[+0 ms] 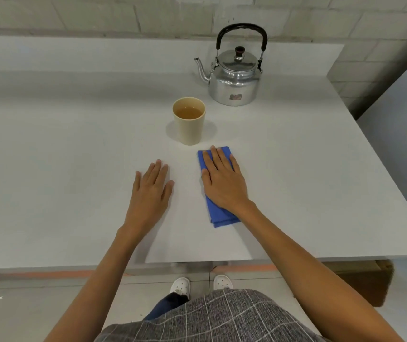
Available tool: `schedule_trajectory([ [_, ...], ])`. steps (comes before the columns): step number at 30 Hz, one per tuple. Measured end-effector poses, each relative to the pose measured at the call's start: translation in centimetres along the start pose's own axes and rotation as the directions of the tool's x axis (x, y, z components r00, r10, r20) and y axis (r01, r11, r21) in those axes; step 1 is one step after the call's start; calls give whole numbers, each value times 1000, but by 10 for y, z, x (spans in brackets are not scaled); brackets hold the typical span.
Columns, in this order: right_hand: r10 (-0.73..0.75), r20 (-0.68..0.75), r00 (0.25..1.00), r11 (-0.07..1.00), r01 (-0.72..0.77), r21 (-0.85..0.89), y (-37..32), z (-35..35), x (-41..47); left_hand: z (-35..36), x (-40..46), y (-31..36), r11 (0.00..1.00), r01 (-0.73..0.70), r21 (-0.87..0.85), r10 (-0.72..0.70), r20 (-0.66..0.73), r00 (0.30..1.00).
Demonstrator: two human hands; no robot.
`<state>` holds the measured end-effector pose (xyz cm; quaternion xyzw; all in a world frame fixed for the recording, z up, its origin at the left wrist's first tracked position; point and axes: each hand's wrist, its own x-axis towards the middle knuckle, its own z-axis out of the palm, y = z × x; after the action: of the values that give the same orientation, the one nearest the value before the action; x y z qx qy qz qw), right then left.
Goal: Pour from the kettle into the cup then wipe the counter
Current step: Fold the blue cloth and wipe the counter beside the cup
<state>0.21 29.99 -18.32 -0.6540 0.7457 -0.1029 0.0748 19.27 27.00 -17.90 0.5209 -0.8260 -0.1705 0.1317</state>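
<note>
A silver metal kettle (234, 80) with a black hoop handle stands upright at the back right of the white counter (61, 149), its spout pointing left. In front of it, a beige cup (189, 122) holds brownish liquid. A folded blue cloth (219, 215) lies on the counter just in front of the cup. My right hand (223, 183) lies flat on top of the cloth, fingers together, pressing it down. My left hand (150, 193) rests palm down on the bare counter to the left of the cloth, holding nothing.
A grey block wall (123, 13) runs behind the counter. The counter's right edge (375, 154) slants along a wall corner, and its front edge (296, 257) is near my body. A brown cardboard box (370, 282) sits on the tiled floor under the right side.
</note>
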Motion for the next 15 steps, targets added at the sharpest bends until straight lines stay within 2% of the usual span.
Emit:
schedule_trajectory([
  [8, -117, 17, 993, 993, 116, 34, -4, -2, -37, 2, -1, -2, 1000, -17, 5, 17, -27, 999],
  [15, 11, -20, 1000, 1000, -11, 3, 55, -17, -65, 2, -3, -2, 1000, -21, 12, 22, -50, 999],
])
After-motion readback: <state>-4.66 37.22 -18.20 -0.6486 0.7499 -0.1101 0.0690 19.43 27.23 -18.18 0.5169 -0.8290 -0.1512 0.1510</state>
